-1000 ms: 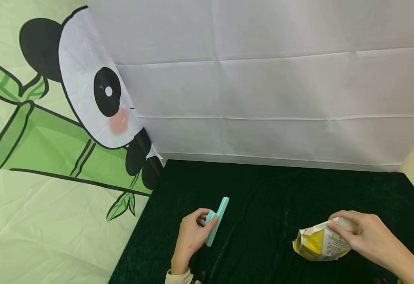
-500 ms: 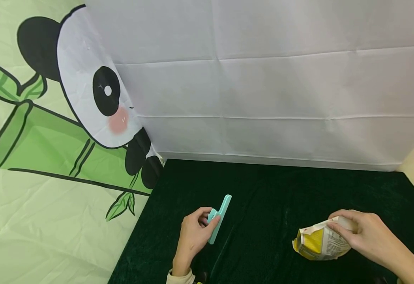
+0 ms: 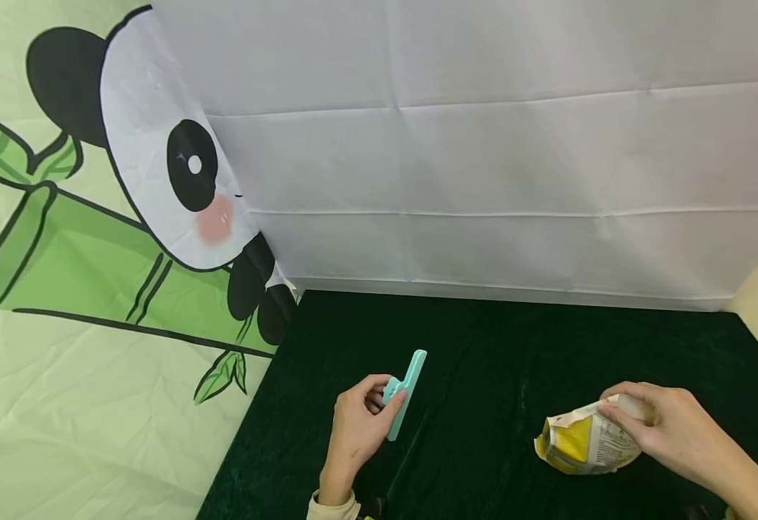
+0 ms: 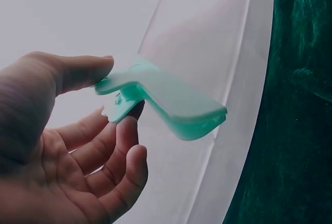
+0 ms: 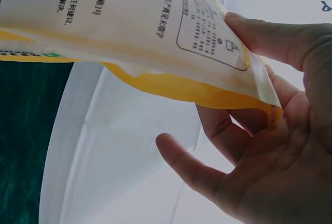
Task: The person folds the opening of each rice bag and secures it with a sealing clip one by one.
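hands work apart over a dark green cloth (image 3: 483, 361) that covers the table, with a white sheet (image 3: 483, 159) hanging behind it and a panda-and-bamboo print (image 3: 92, 238) to the left.

the left hand (image 3: 355, 426) pinches a mint-green bag clip (image 3: 405, 393) by its handle end: in the left wrist view the thumb (image 4: 78, 73) lies on top of the upper lever and a fingertip (image 4: 127, 130) presses the lower one from beneath, while the other fingers curl loosely below without touching it. the clip's long bar points away from the person, tilted up toward the white sheet, and it is lifted clear of the cloth rather than lying on it. whether its two bars are parted cannot be told from these views.

the right hand (image 3: 661, 430) grips a crumpled yellow-and-white snack bag (image 3: 583, 444) at its top edge. in the right wrist view the thumb (image 5: 270, 37) lies on the printed white side of the bag and the bent fingers (image 5: 228, 130) back it from the yellow side, so the folded top is clamped between them; one finger (image 5: 192, 169) sticks out free below. the bag's lower part rests on or just above the cloth, near the front right, well apart from the clip.

a cream sleeve cuff (image 3: 333, 508) shows at the left wrist.
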Demonstrator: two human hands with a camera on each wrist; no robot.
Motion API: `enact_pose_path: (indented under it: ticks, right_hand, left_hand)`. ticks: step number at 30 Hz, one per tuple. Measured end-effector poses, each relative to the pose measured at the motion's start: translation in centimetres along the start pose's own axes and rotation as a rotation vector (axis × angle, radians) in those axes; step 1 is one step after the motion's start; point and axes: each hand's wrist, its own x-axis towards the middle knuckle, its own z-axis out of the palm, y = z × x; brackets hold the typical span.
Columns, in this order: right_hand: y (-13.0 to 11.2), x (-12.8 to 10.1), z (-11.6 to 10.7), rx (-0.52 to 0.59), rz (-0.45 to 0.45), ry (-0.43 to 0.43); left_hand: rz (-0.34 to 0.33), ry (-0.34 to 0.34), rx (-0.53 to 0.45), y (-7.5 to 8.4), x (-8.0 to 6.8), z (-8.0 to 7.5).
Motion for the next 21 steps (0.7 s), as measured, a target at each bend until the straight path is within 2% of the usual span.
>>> enact_pose_path:
  ticks: [11, 21]
  right_hand:
    - [-0.17, 0.00, -0.04, -0.003, 0.010, -0.004]
    - [-0.27, -0.13, 0.08, -0.004, 0.012, -0.005]
  left_hand:
    - [0.010, 0.033, -0.021, 0.50, -0.04, -0.10]
    - [0.014, 0.016, -0.024, 0.96, -0.25, -0.01]
